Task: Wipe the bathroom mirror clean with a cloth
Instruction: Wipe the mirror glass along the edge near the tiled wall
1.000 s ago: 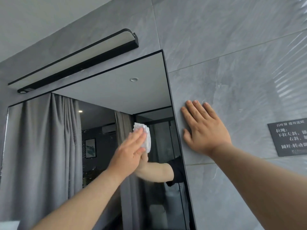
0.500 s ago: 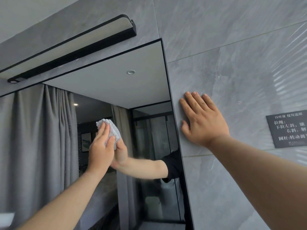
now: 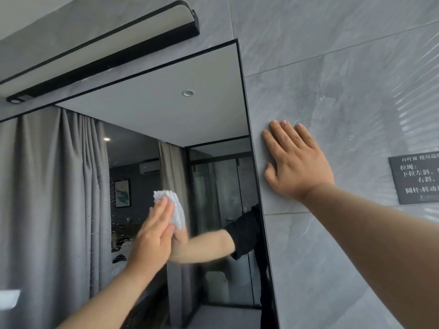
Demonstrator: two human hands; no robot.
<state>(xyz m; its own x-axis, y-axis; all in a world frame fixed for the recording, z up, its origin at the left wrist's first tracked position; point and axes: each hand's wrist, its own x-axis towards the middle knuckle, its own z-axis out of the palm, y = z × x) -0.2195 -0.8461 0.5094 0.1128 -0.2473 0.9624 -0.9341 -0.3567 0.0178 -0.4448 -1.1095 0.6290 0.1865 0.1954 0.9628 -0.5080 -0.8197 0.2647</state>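
We see one grey tiled wall (image 3: 332, 55) filling the right and top of the view, and set into it one black-framed mirror (image 3: 166, 119) whose right edge runs steeply down the middle. Above the mirror hangs one long black light bar (image 3: 107, 58), its long axis slanting up to the right. One dark sign (image 3: 415, 179) with white characters sits on the wall at the far right, cut by the frame edge. In the glass we count reflected grey curtains, one round ceiling light, one framed picture, one air conditioner and the mirrored arm in a dark sleeve.

We have two hands in view. Our right hand (image 3: 294, 162) lies flat on the wall just beside the mirror's right edge, its fingers (image 3: 282, 136) straight, close together and pointing up and slightly left, holding nothing. Our left hand (image 3: 154, 236) presses one white cloth (image 3: 174, 210) against the glass in the mirror's lower middle; its fingers (image 3: 161, 212) are straight and together over the cloth. The bunched cloth sticks out above and to the right of the fingertips, its long axis running roughly upright, tipped a little to the left at the top
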